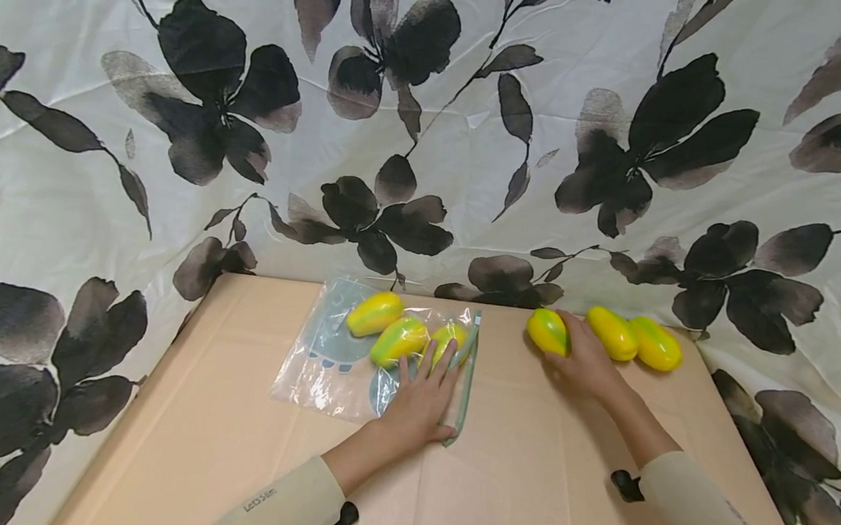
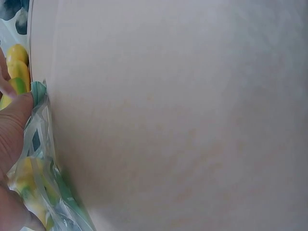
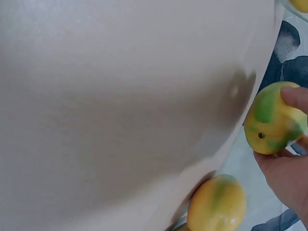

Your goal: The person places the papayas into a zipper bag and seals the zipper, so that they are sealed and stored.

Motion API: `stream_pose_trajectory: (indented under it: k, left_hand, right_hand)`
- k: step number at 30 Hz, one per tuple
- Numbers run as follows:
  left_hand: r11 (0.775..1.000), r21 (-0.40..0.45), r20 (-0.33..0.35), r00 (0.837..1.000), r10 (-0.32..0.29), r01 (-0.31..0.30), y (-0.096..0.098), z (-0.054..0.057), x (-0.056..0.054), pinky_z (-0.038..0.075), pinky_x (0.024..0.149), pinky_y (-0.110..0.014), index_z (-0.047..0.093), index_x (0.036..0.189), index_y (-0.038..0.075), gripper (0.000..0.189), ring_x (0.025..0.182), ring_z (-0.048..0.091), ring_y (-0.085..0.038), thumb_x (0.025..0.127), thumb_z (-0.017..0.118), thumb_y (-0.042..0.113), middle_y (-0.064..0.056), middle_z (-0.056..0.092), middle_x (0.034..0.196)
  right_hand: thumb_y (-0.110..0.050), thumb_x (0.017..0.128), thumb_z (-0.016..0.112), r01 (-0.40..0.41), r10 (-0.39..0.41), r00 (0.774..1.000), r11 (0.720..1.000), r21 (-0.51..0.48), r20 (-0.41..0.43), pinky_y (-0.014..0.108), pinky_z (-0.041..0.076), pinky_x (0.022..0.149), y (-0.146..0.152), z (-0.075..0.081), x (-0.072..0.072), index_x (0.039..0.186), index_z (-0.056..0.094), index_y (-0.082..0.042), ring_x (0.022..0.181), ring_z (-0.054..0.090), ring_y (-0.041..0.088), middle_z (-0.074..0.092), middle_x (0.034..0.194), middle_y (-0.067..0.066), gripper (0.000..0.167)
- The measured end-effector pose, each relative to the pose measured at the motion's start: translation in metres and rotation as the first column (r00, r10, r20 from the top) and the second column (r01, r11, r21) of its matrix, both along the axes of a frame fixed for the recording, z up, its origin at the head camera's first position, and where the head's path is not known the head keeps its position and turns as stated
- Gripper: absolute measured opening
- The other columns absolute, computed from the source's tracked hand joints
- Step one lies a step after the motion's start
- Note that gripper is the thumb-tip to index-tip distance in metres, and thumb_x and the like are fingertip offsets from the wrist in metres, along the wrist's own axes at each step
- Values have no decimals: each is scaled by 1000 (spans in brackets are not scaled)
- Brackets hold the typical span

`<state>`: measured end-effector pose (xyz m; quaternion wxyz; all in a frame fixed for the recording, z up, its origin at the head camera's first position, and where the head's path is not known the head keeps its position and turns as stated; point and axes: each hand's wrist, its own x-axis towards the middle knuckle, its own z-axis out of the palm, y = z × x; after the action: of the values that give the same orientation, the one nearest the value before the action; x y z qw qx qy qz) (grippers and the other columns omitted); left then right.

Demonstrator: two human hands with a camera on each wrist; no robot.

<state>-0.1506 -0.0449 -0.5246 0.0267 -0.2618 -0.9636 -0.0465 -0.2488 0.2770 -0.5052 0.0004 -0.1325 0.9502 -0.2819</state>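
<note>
A clear zip bag [image 1: 337, 384] with a blue print and a green zip edge [image 1: 467, 381] lies flat, several yellow-green mangoes [image 1: 399, 342] inside it. My left hand [image 1: 413, 402] rests on the bag near its mouth, fingers spread straight over the plastic. In the left wrist view, the thumb [image 2: 17, 118] touches the end of the zip edge. To the right of the bag, my right hand [image 1: 586, 362] grips another mango [image 1: 547, 332] between thumb and fingers. The right wrist view shows this mango [image 3: 269, 120] raised off the table, its stem spot visible.
Two more mangoes [image 1: 611, 333] lie side by side at the table's back right, just beyond my right hand. The light brown tabletop [image 1: 227, 461] ends at the back against a floral cloth [image 1: 502, 162].
</note>
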Motion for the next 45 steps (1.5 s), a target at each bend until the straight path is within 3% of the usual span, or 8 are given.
stream_pose_trajectory:
  k: [7,15,24,30,35,40,45]
  left_hand:
    - [1000,5,6,1000,-2,2,1,-1,0,27,112,-79,21,165,8,122,159,8,-45,76,83,64,-13,-2,175]
    - [1000,4,15,1000,5,-5,1,0,0,26,112,-79,19,166,8,123,159,7,-44,76,83,63,-12,-2,175]
    - [999,32,32,1000,0,-1,0,1,1,24,112,-80,21,165,8,121,159,6,-45,76,84,61,-12,-4,175]
    - [1000,26,38,999,6,-7,0,1,1,23,113,-80,20,165,8,120,160,5,-44,78,82,62,-12,-5,175]
    - [1000,17,33,999,13,-13,-1,2,1,24,113,-79,20,166,9,120,160,6,-44,78,82,63,-12,-5,175]
    - [1000,26,17,1000,4,-5,-1,0,1,24,112,-80,25,164,6,118,159,8,-45,77,83,62,-13,-4,175]
    - [998,55,19,1000,5,-6,0,-1,1,23,112,-81,26,163,5,118,159,7,-45,76,85,60,-12,-5,175]
  right_hand:
    - [-6,87,78,-119,118,992,993,-4,-53,65,32,116,1,9,8,157,34,0,138,43,46,45,151,28,83]
    - [2,85,79,-274,272,961,960,-54,-42,66,31,117,-8,19,22,157,37,-5,143,39,43,42,156,23,84]
    - [-2,85,81,-298,301,953,952,-66,35,62,35,117,-23,23,35,153,37,0,140,46,41,46,153,21,81]
    - [-9,86,83,-364,366,930,930,-55,36,61,42,112,-33,23,43,152,43,-9,130,51,35,52,144,17,77]
    - [-12,86,83,-396,398,913,917,-36,85,56,46,110,-45,21,46,153,45,-17,126,54,29,54,141,11,77]
    - [-12,86,84,-423,424,896,905,-34,134,54,46,111,-58,17,47,149,46,-11,126,56,28,56,142,10,73]
    - [-14,85,85,-420,421,894,907,-41,156,51,49,108,-67,14,49,143,49,-8,119,59,23,60,137,7,69]
